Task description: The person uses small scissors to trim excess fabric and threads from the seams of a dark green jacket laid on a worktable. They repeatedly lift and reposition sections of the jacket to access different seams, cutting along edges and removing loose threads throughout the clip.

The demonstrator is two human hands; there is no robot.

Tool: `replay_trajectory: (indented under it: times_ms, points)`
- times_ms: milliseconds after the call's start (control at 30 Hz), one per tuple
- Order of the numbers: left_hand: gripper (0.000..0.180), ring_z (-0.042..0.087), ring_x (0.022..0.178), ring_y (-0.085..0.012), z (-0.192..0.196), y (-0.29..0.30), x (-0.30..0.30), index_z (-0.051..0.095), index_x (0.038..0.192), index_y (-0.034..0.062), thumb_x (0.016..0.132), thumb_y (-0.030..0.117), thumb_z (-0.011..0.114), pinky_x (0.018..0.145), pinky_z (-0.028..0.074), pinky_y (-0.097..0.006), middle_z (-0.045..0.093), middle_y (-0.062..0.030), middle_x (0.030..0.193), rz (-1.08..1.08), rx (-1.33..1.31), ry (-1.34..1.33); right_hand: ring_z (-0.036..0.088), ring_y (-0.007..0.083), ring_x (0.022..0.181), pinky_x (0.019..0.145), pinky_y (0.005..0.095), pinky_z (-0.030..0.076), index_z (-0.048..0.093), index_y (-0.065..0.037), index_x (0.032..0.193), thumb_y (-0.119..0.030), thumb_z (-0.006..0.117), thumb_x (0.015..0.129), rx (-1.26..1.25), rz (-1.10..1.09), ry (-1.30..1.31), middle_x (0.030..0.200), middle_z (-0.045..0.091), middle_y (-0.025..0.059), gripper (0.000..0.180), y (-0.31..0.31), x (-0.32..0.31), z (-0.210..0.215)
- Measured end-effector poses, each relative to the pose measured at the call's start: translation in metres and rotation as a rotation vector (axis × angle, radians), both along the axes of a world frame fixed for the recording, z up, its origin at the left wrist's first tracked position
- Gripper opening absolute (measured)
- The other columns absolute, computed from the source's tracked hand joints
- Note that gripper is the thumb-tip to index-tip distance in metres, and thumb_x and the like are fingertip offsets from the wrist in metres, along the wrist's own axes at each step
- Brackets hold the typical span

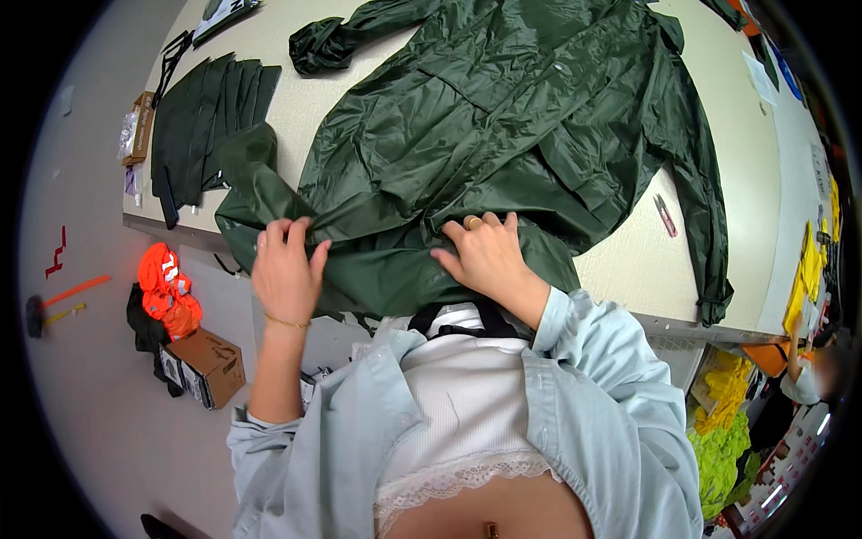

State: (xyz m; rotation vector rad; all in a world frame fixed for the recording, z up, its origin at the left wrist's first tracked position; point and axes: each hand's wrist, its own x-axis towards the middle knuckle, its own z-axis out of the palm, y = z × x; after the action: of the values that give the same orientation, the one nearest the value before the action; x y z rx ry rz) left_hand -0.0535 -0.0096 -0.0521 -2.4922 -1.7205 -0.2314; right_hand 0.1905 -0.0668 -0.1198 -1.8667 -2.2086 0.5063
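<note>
Here we list one dark green coat [503, 135] spread on one worktop [620, 283], one pair of snips [665, 216] beside it. Our left hand [287, 269] and right hand [492, 259], apart, touch its near fabric; whether clamped, we cannot tell.

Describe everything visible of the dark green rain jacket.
The dark green rain jacket looks thin, glossy and wrinkled, like coated fabric. It lies spread on the pale table, its top cut off by the picture edge. One sleeve bends out upper left; the other runs down the right side. The left hand and right hand touch its bunched lower part.
</note>
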Motion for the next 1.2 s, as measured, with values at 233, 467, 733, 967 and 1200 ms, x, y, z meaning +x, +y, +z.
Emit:
replay_trajectory:
  times_ms: [233,467,733,967,1200]
  points:
    - [0.028,0.06,0.086,-0.0162,-0.037,-0.041,0.057,0.058,0.1,-0.0001,0.087,0.024,0.063,0.081,0.05,-0.032,0.059,-0.0085,0.102,0.617,-1.052,-1.601,0.058,0.0234,0.058,0.051,0.0326,0.043,0.064,-0.002,0.082,-0.015,0.063,0.08,0.088,-0.165,0.578,0.064,0.058,0.0092,0.014,-0.016,-0.001,0.016]
    - [0.026,0.058,0.096,-0.0186,-0.056,-0.012,0.089,0.057,0.108,-0.0018,0.087,0.013,0.062,0.087,0.047,-0.034,0.06,-0.009,0.109,0.53,-1.249,-1.851,0.057,0.0273,0.05,0.051,0.034,0.043,0.066,-0.001,0.095,-0.017,0.06,0.081,-0.114,-0.472,0.754,0.062,0.061,0.0154,0.022,-0.032,0.001,0.042]
    - [0.016,0.057,0.083,-0.0109,-0.044,-0.051,0.105,0.06,0.098,-0.0044,0.086,0.006,0.063,0.076,0.045,-0.026,0.064,-0.0052,0.094,-0.011,-0.695,-1.581,0.057,0.028,0.051,0.049,0.035,0.043,0.068,-0.006,0.1,-0.014,0.059,0.083,0.186,-0.503,0.647,0.062,0.061,0.0153,0.021,-0.047,-0.011,0.061]
    - [0.015,0.059,0.083,-0.0163,-0.053,-0.062,0.112,0.061,0.098,-0.0049,0.087,0.006,0.06,0.076,0.045,-0.029,0.066,-0.0095,0.093,-0.071,-0.542,-1.44,0.061,0.0254,0.056,0.054,0.0331,0.047,0.069,-0.006,0.099,-0.01,0.063,0.08,0.341,-0.591,0.7,0.071,0.065,0.0131,0.02,-0.051,-0.023,0.048]
    - [0.011,0.061,0.077,-0.0272,-0.052,-0.064,0.115,0.062,0.093,-0.0041,0.086,0.004,0.059,0.073,0.046,-0.035,0.065,-0.0136,0.086,-0.112,-0.344,-1.249,0.062,0.023,0.057,0.065,0.0316,0.051,0.067,-0.001,0.102,-0.004,0.063,0.077,0.473,-0.441,0.53,0.063,0.062,0.0081,0.026,-0.049,-0.023,0.042]
